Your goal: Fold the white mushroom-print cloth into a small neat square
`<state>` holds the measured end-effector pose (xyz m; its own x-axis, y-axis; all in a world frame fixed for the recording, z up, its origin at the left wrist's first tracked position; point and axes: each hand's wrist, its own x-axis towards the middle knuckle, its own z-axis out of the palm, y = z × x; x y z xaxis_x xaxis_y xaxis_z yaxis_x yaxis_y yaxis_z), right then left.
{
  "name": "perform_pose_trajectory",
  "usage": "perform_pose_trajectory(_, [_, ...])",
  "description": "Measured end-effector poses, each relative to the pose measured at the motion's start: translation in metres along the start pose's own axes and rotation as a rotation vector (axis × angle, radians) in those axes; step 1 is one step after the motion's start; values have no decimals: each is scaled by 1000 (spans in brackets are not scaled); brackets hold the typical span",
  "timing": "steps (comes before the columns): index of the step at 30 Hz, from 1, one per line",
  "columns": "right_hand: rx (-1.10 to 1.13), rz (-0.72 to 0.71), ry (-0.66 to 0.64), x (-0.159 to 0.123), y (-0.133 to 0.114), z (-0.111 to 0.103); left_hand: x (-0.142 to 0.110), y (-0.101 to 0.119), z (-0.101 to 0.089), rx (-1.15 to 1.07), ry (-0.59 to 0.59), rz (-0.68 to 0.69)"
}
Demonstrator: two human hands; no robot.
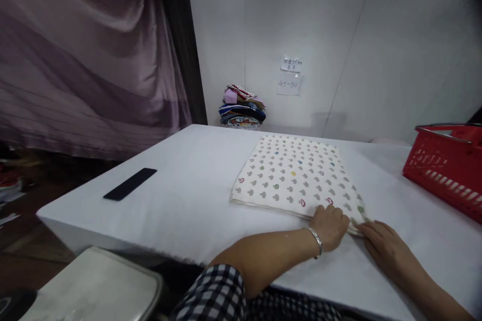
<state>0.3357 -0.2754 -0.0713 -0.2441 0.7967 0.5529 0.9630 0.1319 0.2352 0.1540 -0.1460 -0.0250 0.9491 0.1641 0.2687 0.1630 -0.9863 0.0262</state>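
A folded white cloth [288, 173] printed with grey and coloured mushrooms lies flat on the white table, its layers showing along the near edge. My left hand [330, 227], a silver bangle at its wrist, has its fingers curled over the near edge towards the right. Beside it, my right hand [382, 241] holds the near right corner, fingers together and thumb side hidden. The two hands are close to each other, with a short stretch of the cloth's edge between them.
The white table [196, 180] bears a black flat strip [130, 184] at left and a red plastic basket [444, 168] at right. Behind its far edge rises a pile of folded fabrics [243, 108]. A pale seat [94, 286] stands at the near left; a mauve curtain [86, 50] hangs behind.
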Motion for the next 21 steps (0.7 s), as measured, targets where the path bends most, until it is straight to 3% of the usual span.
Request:
perform_pose_trajectory(7, [18,-12,47,3,3,-4,-26,-33,-10,109,-85,-116])
perform_pose_trajectory(12, [35,-24,47,4,2,-6,-67,-70,-35,209,-137,-241])
perform_pose_trajectory(21, [63,17,0,-2,5,1,-141,-121,-64,293,-107,-492])
